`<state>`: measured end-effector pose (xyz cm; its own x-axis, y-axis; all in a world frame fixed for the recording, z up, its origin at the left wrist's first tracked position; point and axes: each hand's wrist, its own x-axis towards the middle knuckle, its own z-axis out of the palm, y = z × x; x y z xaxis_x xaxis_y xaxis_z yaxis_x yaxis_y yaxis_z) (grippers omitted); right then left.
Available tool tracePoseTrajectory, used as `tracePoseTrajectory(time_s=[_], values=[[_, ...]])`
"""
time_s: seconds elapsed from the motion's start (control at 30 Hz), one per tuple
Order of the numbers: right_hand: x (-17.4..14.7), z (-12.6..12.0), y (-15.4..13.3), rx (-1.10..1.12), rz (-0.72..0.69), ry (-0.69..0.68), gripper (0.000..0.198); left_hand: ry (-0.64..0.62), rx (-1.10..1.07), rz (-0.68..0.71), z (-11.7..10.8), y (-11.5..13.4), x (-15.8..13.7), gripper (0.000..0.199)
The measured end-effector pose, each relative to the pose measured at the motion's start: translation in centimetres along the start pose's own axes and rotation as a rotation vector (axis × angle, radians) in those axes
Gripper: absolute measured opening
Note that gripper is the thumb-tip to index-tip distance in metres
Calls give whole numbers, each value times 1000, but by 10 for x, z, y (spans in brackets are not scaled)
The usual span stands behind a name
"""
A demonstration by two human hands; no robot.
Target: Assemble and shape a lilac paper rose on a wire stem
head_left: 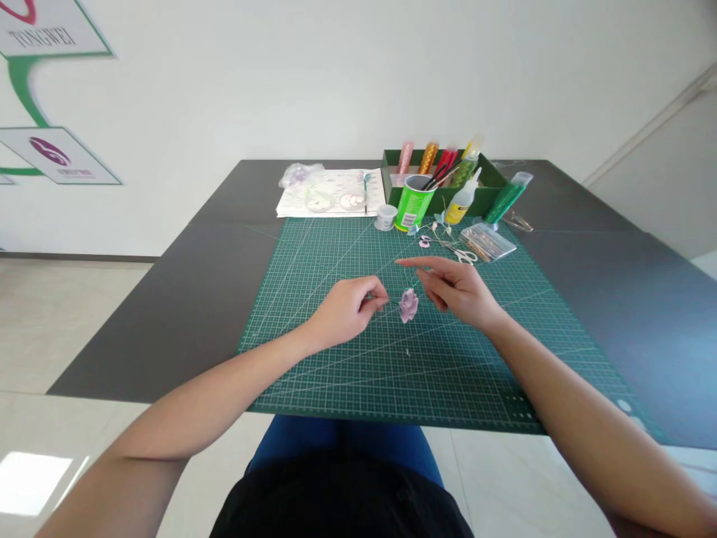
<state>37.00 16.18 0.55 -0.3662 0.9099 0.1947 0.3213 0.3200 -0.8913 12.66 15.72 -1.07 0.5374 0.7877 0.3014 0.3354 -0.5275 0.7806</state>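
Observation:
Over the green cutting mat (325, 373), a small lilac fabric-like flower (408, 305) sits between my two hands. My left hand (352, 308) is to its left, thumb and forefinger pinched together. Something thin may run from that pinch toward the flower, too fine to make out. On the flower's right side is my right hand (455, 291). Its forefinger points out to the left above the flower, apart from the other fingers, which are bent. I see nothing held in it. Whether the flower touches the mat is unclear.
At the mat's far edge stand a green can (413, 205) with brushes, a glue bottle (462, 198), a small lidded tub (385, 217) and a green box (493, 175) of glitter tubes. Scissors (466, 256) and a clear case (487, 242) lie nearer. White sheets (336, 183) lie behind.

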Motion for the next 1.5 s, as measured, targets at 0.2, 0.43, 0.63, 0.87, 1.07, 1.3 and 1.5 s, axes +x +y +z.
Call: tracePoseTrajectory(time_s=[0.2,0.43,0.63,0.87,1.07,1.3,1.5], values=[[6,6,19,24,73,-114,46,41,-214,-52,-2,5,1,12],[5,19,25,41,43,-249,43,170,-291,-96,-4,1,3,12],[-1,27,15,75,57,-437,47,287,-115,-39,-8,-7,5,12],[-6,21,2,294,49,-574,45,253,78,6,-9,-12,5,14],[-8,11,-1,539,41,-513,36,127,117,39,-8,-8,2,15],[-9,1,-4,643,91,-300,40,77,78,64,-7,-3,1,15],[-3,-1,0,538,197,-214,52,63,14,103,-7,0,1,15]])
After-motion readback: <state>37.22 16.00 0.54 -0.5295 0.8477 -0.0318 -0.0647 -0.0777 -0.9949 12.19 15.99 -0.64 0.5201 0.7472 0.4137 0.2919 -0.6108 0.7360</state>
